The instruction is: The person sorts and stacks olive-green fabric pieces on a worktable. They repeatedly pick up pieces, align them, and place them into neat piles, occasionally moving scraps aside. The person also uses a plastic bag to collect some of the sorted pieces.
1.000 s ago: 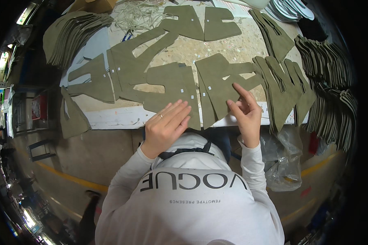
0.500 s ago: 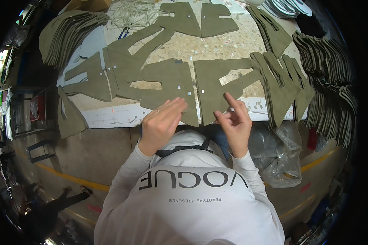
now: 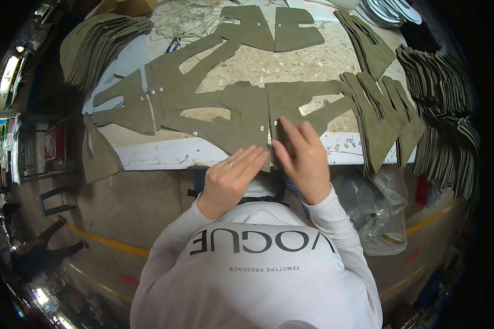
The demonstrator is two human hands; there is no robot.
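Note:
Two olive-green cut pieces with small white labels lie edge to edge on the table before me. My left hand (image 3: 235,174), its fingers stretched out together, rests on the near edge of the left piece (image 3: 247,118). Under that piece and to its left, part of another olive piece (image 3: 189,125) shows. My right hand (image 3: 303,159) is over the right piece (image 3: 291,97), fingers apart and index fingertip near its label. Whether these fingertips press on the piece is hard to tell. Neither hand holds anything.
More olive pieces (image 3: 129,101) lie at the left and a pair (image 3: 250,27) at the back. Thick stacks stand at the far left (image 3: 99,49) and the right edge (image 3: 436,88). Blue-handled snips (image 3: 173,45) lie near tangled cords (image 3: 184,19). A clear plastic bag (image 3: 376,214) hangs at right.
The left piece has slid right, against the right piece's edge, uncovering more of the piece beneath. My left hand moved right with it, and my right hand moved left.

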